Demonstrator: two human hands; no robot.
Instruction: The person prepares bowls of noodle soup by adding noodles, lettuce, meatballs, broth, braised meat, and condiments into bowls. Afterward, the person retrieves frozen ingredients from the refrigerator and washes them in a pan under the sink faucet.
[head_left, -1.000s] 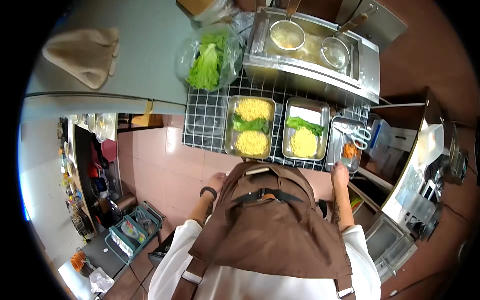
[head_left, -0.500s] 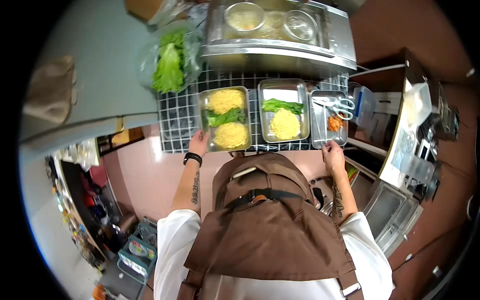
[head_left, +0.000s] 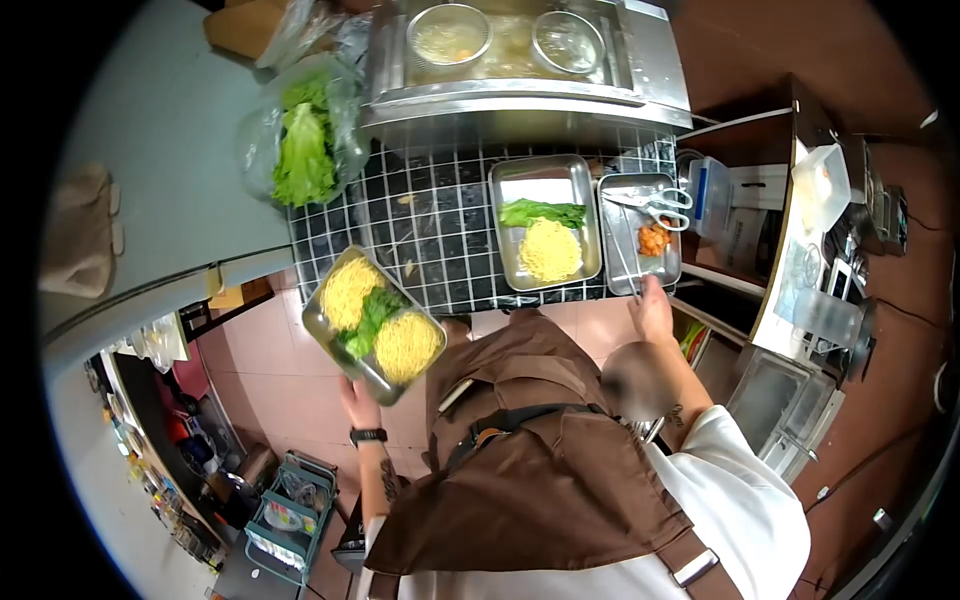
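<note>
Noodle tray (head_left: 331, 342): I'm holding it turned askew, off the front left of the gridded counter (head_left: 440, 235).
Left hand (head_left: 362, 404): gripping the near-left rim, fingertips hidden underneath.
Right hand (head_left: 653, 312): sitting at the small tray's (head_left: 658, 272) near edge — I can't tell whether it's pinching anything.
Metal: looking stiff, likely light, maybe slick if wet.
Noodle nests (head_left: 405, 348), greens (head_left: 372, 318): seeming soft, probably sliding if tipped — opposite rims are offering the steadiest hold.
</note>
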